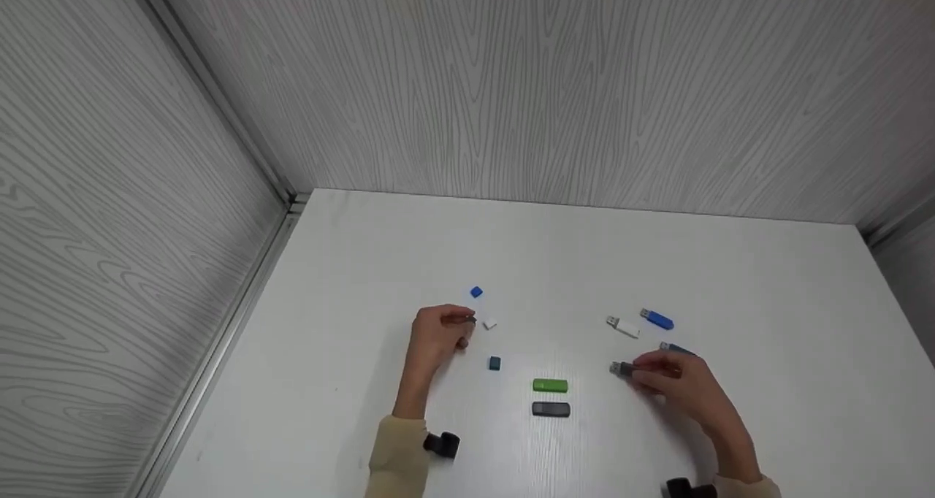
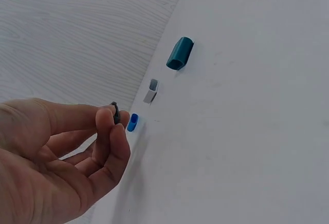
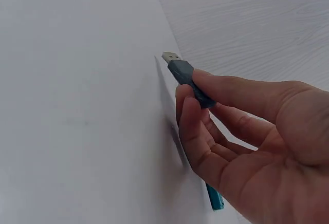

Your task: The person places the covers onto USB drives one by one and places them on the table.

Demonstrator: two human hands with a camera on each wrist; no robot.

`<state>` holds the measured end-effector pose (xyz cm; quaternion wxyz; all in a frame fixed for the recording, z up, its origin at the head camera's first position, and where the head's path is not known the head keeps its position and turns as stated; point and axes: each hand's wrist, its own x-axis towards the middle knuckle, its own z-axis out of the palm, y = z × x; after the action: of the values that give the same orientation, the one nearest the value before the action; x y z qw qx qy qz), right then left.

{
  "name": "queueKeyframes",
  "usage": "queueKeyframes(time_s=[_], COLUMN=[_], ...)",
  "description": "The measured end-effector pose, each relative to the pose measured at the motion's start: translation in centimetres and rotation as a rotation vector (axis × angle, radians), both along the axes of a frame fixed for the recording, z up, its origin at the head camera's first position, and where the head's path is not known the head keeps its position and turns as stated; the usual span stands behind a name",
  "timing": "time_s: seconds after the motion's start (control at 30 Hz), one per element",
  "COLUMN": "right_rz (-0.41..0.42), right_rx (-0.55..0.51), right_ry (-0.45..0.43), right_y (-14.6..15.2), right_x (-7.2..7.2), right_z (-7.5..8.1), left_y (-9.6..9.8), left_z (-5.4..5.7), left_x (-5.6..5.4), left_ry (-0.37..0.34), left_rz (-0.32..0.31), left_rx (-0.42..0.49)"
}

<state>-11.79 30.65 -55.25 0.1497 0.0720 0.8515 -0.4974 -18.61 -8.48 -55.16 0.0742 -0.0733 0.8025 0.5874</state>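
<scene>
My right hand [image 1: 676, 385] pinches a dark grey USB stick [image 3: 181, 72] between thumb and fingers, its bare metal plug pointing away from the hand. A small dark grey cap [image 2: 115, 112] is held in the fingertips of my left hand [image 1: 438, 335], mostly covered by them. Near that hand lie a blue cap [image 1: 476, 292], a white cap [image 1: 490, 324] and a teal cap [image 1: 494, 364], their hollow ends showing in the left wrist view. Around the right hand lie uncapped white [image 1: 623, 327], blue [image 1: 658, 319] and teal USB sticks [image 1: 676, 348], the teal one partly hidden.
A green USB stick [image 1: 550, 385] and a dark grey one [image 1: 551, 410], both with no plug showing, lie parallel on the white table [image 1: 584, 264] between the forearms. Wood-grain panels [image 1: 475, 82] stand behind the table and at its sides.
</scene>
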Motion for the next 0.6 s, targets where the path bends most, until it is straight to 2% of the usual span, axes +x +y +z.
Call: queueKeyframes(time_s=[0.13, 0.3, 0.43, 0.6], right_rz=[-0.052, -0.077, -0.076, -0.088], right_rx=[-0.047, -0.090, -0.111, -0.128], right_ry=[-0.014, -0.019, -0.023, -0.018], right_y=[-1.0, -2.4, -3.3, -3.9], right_x=[-0.1, -0.5, -0.7, -0.7], right_z=[-0.4, -0.8, -1.0, -1.2], left_y=[0.2, 0.6, 1.3, 2.4], left_z=[0.2, 0.7, 0.6, 0.2], left_x=[0.3, 0.6, 0.9, 1.0], left_ry=[-0.013, 0.006, -0.002, -0.005], left_rz=[-0.030, -0.066, -0.086, -0.140], left_rx=[0.035, 0.060, 0.056, 0.036])
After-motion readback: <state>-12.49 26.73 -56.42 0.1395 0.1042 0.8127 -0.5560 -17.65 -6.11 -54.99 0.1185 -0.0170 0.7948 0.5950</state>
